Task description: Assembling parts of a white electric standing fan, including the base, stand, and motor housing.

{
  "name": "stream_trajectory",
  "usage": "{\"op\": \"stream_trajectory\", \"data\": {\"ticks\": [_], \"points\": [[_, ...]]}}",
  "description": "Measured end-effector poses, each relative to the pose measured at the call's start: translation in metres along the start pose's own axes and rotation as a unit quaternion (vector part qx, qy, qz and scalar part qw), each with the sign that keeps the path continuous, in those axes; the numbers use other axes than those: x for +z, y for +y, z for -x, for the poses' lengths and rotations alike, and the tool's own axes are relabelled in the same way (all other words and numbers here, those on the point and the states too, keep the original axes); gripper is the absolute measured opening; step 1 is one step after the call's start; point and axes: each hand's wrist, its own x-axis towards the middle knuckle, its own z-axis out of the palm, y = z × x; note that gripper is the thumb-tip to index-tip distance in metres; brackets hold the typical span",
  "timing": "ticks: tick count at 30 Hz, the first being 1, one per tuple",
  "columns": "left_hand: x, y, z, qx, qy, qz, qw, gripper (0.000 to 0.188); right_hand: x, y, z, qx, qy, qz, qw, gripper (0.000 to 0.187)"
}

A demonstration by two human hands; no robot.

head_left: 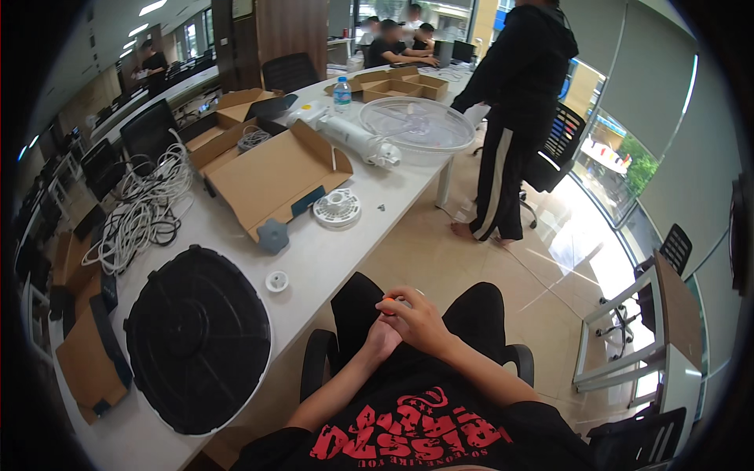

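Note:
Above my lap my two hands are brought together. My right hand (422, 320) is closed, its fingertips pinching a small orange-red thing (388, 305) whose kind I cannot make out. Under it lies my left hand (381, 337), its fingers mostly hidden behind the right. On the table to my left are a large black round base (198, 337), a small white round cap (276, 282), a grey lobed knob (272, 236) and a white slotted disc (338, 209). Farther off lie a white fan body (353, 140) and a clear round fan guard (416, 122).
An open cardboard box (271, 173) and tangled white cables (149, 200) lie on the white table (314, 271). A water bottle (342, 93) stands behind. A person in black (522, 86) stands at the far table end; others sit beyond. A wooden-topped desk (677, 314) is at right.

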Motion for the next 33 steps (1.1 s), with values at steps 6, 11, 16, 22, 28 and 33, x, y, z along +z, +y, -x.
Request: {"op": "stream_trajectory", "data": {"ticks": [6,11,16,22,28,33], "points": [[-0.008,0.003,0.026,0.053,0.027,0.027,0.998,0.038,0.011,-0.011,0.0,-0.016,-0.018,-0.057,0.998,0.031],[-0.011,0.0,0.046,0.101,0.045,0.025,0.994,0.039,0.006,-0.033,-0.005,-0.111,-0.047,-0.079,0.99,0.034],[0.007,-0.001,0.061,0.169,0.045,0.032,0.984,0.02,0.011,-0.038,0.001,-0.159,-0.083,-0.103,0.978,0.034],[-0.029,-0.004,0.05,0.118,0.024,0.023,0.992,0.04,0.013,-0.033,0.006,-0.123,-0.098,-0.098,0.983,0.035],[-0.009,-0.002,0.046,0.086,0.059,0.026,0.994,0.04,0.004,-0.029,0.006,-0.075,-0.067,-0.069,0.993,0.033],[-0.041,-0.022,0.009,0.049,-0.01,0.024,0.998,0.042,-0.003,-0.019,0.01,-0.038,-0.055,-0.025,0.997,0.03]]}}
